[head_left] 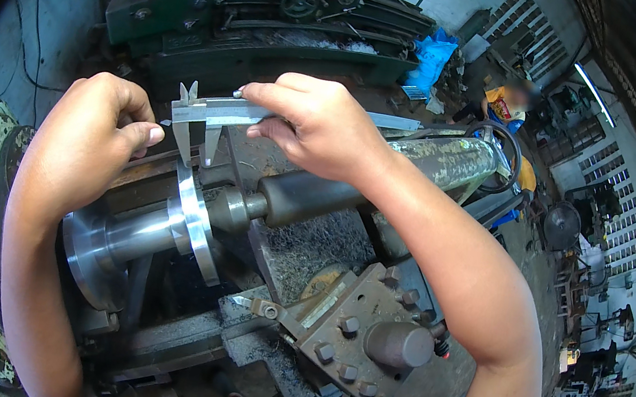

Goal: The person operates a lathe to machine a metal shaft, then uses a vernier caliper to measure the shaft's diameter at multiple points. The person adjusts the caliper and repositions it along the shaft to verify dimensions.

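A steel vernier caliper (211, 113) is held level above a shiny turned workpiece (165, 229) mounted in a lathe. The caliper's lower jaws hang just over the workpiece's thin bright flange (198, 222). My right hand (309, 123) grips the caliper's beam and slider, thumb on top. My left hand (92, 140) is curled beside the caliper's fixed jaw end, thumb and forefinger pinched close to it; I cannot tell whether they touch it. The dark tailstock centre (310, 197) presses into the workpiece's right end.
A tool post (360, 328) with several square-head bolts and a cutting tool (253, 304) sits below the workpiece. A second green lathe (264, 10) stands behind. Metal chips (319, 244) cover the carriage. A person (509, 104) crouches at the far right of the workshop.
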